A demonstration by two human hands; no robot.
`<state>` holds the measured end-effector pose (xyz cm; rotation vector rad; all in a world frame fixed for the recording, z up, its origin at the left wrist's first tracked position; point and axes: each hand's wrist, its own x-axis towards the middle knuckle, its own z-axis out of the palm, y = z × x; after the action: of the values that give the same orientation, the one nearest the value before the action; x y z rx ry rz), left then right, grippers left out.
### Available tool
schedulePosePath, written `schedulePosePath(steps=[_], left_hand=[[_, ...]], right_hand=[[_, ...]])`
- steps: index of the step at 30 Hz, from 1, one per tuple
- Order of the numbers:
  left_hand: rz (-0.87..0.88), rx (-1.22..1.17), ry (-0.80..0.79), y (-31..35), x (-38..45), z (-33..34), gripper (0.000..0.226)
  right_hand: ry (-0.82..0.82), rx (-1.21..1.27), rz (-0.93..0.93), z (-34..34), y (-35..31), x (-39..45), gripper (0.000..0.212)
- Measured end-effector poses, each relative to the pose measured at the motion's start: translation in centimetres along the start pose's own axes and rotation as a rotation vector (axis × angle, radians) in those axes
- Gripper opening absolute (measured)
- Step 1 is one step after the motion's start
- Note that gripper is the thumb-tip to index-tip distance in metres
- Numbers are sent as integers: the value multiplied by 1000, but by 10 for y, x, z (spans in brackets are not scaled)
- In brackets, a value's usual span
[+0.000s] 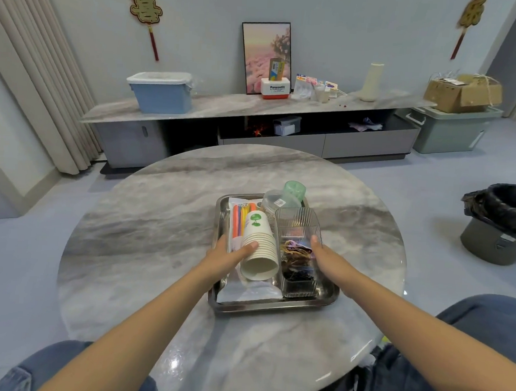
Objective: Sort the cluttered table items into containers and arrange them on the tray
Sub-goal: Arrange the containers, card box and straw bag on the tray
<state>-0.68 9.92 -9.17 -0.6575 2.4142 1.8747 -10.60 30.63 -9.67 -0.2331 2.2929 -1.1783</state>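
Round marbled surface [158, 219], steel tray [274, 306] sitting near centre, toward the near side. Everything visible of the task items already on the tray.

Left half of tray: flat clear packet [246, 293] lying lengthwise, coloured sticks [239, 218] visible at its far end. Stack of paper cups [260, 243] lying on its side on top of packet, open mouth toward camera, green tree print on the far cup.

Right half: clear ribbed container [298, 252], long, lying along tray, holding mixed small items – dark bits at near end, purple/brown wrappers mid. Far right corner: round clear tub [273, 200] with a label, green translucent cup [294, 191] just behind, touching or overlapping; cannot tell which.

Left hand [227, 255]: grip on the cup stack, thumb over the rims, fingers hidden under/behind the stack on the left side. Partly closed around it.

Right hand [322, 252]: flat against right outer wall of ribbed container, thumb up along the wall, fingers out of sight on the far/right side. Cannot tell whether actually gripping or only resting against it.

Both forearms bare, reaching in from near edge. Knees in jeans at the bottom corners.

Background: low cabinet [256, 110] along wall, blue lidded box [162, 92] on it, framed picture [265, 56]. Bin with black liner [502, 222] on floor at right.
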Motion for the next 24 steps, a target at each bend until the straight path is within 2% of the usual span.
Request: schedulePosePath(steps=[2,6,9,11,13,16,20,24], left_hand=[[3,-1,-2,-1,3,-1,77],[26,-8,-13,6,20,-9,55],[-11,28,7,11,45,-20,99],[-5,13,33,12,73,-28,113],[-8,0,61,21,98,-30,108],[-65,12,104,25,154,-38,99],[-131,25,142,28,233,-54,125],[-221,21,143,33,269,-61,124]], right_hand=[[-29,58,-55,1,-2,1,62],[-58,99,-91,6,-10,14,58],[-56,132,-73,4,-17,42,53],[-16,129,-59,2,-25,74,59],[9,148,-35,-3,-34,109,59],[53,172,-12,-12,-50,171,42],[48,164,-23,-25,-70,247,40],[1,166,1,-33,-89,276,46]])
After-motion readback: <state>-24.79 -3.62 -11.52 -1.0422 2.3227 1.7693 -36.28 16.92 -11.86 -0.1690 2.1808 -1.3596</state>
